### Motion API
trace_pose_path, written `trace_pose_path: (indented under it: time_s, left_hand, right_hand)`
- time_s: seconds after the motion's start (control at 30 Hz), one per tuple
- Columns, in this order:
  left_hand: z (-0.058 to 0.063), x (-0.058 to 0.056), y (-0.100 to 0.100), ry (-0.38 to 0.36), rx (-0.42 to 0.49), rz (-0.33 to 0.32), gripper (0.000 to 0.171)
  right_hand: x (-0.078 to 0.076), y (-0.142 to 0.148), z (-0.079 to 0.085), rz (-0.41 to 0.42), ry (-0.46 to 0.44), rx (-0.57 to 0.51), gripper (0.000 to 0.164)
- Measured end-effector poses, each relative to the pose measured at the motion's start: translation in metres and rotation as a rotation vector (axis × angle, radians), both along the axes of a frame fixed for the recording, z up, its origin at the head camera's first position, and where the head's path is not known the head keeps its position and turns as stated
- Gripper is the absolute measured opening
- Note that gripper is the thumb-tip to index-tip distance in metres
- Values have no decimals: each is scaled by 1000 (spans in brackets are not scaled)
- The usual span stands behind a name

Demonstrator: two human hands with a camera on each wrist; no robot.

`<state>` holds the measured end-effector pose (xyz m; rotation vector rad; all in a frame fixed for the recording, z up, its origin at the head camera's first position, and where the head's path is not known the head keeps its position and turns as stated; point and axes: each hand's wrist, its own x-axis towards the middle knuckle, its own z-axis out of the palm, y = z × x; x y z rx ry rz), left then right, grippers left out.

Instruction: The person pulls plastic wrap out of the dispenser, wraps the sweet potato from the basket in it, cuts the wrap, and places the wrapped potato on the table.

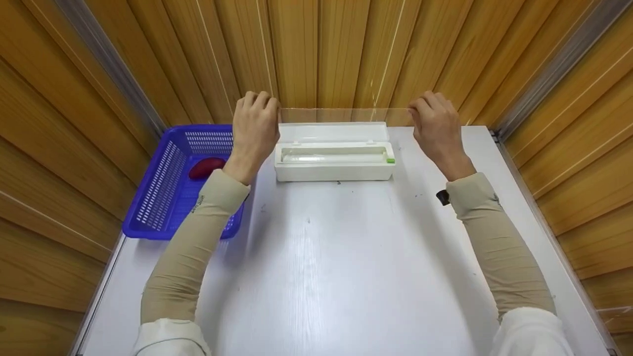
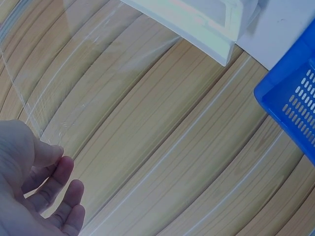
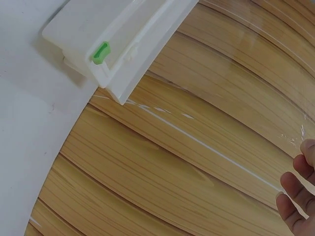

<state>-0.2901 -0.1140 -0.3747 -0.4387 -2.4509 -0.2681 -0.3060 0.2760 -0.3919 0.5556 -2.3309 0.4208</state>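
Note:
Between the two raised hands a clear sheet of cling film (image 1: 341, 114) stretches above the back edge of the table. My left hand (image 1: 256, 123) pinches its left corner between thumb and forefinger, as the left wrist view shows close up. At the right corner, my right hand (image 1: 437, 126) pinches the film, with the other fingers loosely bent (image 3: 298, 189). Below and nearer stands a white cling film dispenser box (image 1: 334, 172), its lid (image 1: 334, 132) tipped back. A green slider (image 1: 390, 160) sits at the box's right end.
A blue plastic basket (image 1: 143, 230) stands on the left of the white table (image 1: 316, 267), partly behind the left forearm. Inside lies a dark red, oblong item (image 1: 205, 168). Wood-patterned walls (image 1: 341, 54) close in the back and both sides.

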Motion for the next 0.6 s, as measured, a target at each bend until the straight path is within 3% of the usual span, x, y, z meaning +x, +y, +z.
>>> trace_pose_path:
  time_s: [0.6]
  left_hand:
    - [7, 0, -1, -8, -14, 18, 20]
  right_hand:
    - [0, -1, 8, -9, -3, -1, 24]
